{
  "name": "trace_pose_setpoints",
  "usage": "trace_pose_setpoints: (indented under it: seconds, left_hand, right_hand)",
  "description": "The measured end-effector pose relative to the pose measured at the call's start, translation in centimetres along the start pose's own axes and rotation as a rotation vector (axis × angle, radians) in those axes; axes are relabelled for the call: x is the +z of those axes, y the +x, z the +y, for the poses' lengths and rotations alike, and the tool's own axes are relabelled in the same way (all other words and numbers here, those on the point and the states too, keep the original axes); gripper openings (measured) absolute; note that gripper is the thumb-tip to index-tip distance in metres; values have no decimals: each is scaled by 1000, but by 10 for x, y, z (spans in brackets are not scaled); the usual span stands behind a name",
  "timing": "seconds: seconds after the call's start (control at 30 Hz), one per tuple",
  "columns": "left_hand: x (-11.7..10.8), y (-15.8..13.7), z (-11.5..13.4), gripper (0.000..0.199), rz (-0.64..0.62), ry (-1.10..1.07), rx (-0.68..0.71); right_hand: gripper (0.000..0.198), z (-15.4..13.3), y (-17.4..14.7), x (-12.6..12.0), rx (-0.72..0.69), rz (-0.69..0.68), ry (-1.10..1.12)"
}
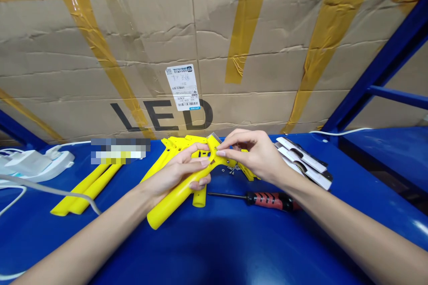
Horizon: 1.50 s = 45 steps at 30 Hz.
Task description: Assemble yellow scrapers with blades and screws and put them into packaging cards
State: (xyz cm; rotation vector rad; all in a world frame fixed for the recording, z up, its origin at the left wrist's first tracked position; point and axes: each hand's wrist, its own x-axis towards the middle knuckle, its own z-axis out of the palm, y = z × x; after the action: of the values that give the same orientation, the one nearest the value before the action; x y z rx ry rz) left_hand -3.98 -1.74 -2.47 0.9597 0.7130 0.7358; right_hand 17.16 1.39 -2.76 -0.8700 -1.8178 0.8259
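My left hand [180, 169] is wrapped round a yellow plastic handle [175, 202] with a round grip and a forked, Y-shaped head. The handle tilts up to the right, and a flat metal-looking piece [213, 138] shows at the head's far end. At the fork, my right hand [249, 149] pinches thumb and forefinger together over what looks like a small screw [216, 148]; the fingertips partly hide it. Small loose nuts and screws [231, 170] lie on the blue surface just beneath my right hand. More yellow handles [158, 162] are heaped behind my left hand.
A screwdriver [267, 201] with a red and black grip lies in front. White-and-dark flat pieces [304, 162] are stacked at right. Two yellow handles [87, 187] and a white power strip [36, 164] with cables lie left. A taped cardboard box [150, 53] stands behind the blue surface [214, 249].
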Motion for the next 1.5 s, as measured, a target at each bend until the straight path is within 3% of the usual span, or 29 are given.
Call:
trace_pose_setpoints:
  seconds: [0.17,0.4,0.47,0.6,0.7,0.73,0.8,0.87,0.93,1.03,1.17,1.3,1.43,1.5]
  left_hand:
    - [-1,0,-2,25,-31,-8,4]
    - [-3,-4,-3,20,-76,57,1]
    - [-2,-5,-3,21,-78,50,4]
    - [0,-4,3,26,-40,-12,36]
    - [-5,-2,11,26,68,-49,128]
    - [-8,0,14,26,109,-61,161]
    - [-16,2,17,26,175,-82,203]
    - [-21,4,18,27,216,-90,208]
    - [-23,4,18,29,233,-92,205]
    - [-21,2,15,28,207,-79,204]
    - [-17,0,14,27,171,-75,191]
    - [-15,0,14,25,160,-70,147]
    - [-13,1,11,28,157,-86,131]
    - [-12,2,9,28,155,-93,121]
  right_hand:
    - [12,-3,0,3,68,-20,22]
    - [51,1,1,2,308,-18,249]
    - [53,2,1,3,378,-56,285]
    - [49,3,2,0,316,-26,266]
    - [28,5,3,-8,167,97,103]
    - [19,7,3,-11,105,75,-36]
    - [10,10,0,-16,-35,-160,-371]
    - [15,14,-3,-17,-178,-397,-568]
    - [22,18,-6,-15,-253,-530,-656]
    - [24,20,-8,-13,-278,-578,-732]
    - [25,13,-7,-19,-291,-541,-821]
    - [23,-6,-20,-33,-112,-538,-773]
    - [44,-13,-46,-50,46,-612,-729]
    - [36,-11,-58,-57,59,-649,-763]
